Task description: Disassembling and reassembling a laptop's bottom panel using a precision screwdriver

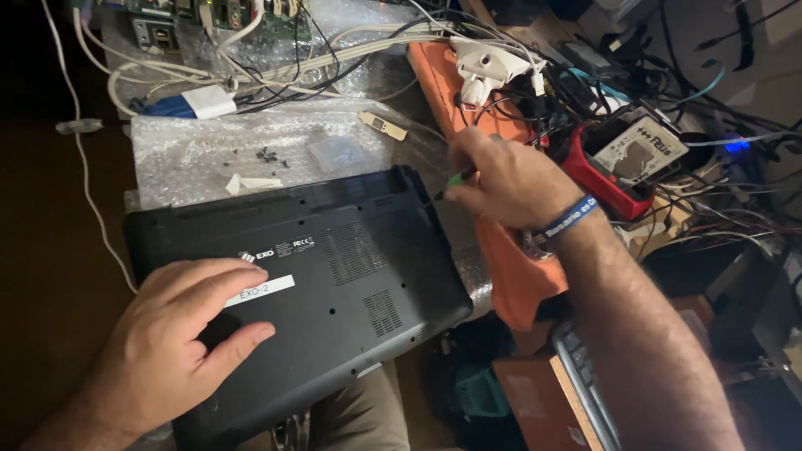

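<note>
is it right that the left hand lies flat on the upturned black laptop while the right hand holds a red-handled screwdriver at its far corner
Not quite: the head view shows the screwdriver in the right hand has a green handle, not red. The left hand does lie flat on the upturned black laptop.

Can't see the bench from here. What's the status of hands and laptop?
Left hand flat on upturned black laptop. Right hand holds green-handled screwdriver at laptop's far right corner. Loose screws on bubble wrap behind.
</note>
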